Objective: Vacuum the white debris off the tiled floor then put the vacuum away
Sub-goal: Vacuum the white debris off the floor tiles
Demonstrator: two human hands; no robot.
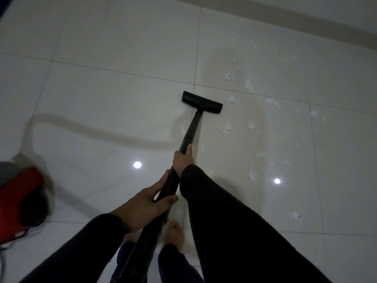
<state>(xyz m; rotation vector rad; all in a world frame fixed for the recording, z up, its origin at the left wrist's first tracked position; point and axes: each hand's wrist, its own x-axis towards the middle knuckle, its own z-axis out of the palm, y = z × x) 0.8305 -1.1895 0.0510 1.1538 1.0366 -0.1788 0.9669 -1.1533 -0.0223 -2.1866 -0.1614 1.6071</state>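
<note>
A black vacuum wand (192, 127) slopes down from me to its flat black floor head (202, 102), which rests on the pale tiled floor (122, 94). My right hand (183, 159) grips the wand about halfway along. My left hand (145, 203) grips it lower, closer to my body. White debris (248, 85) lies scattered to the right of the floor head and down the right side of the floor, with more scraps (253, 175) near my right arm. The red vacuum body (20, 201) sits at the left edge.
My bare feet (173, 234) stand on the tiles below the wand. A dark skirting band (306, 21) runs along the wall at the top right. A cord (4, 260) trails by the red vacuum body. Two ceiling lights reflect on the floor.
</note>
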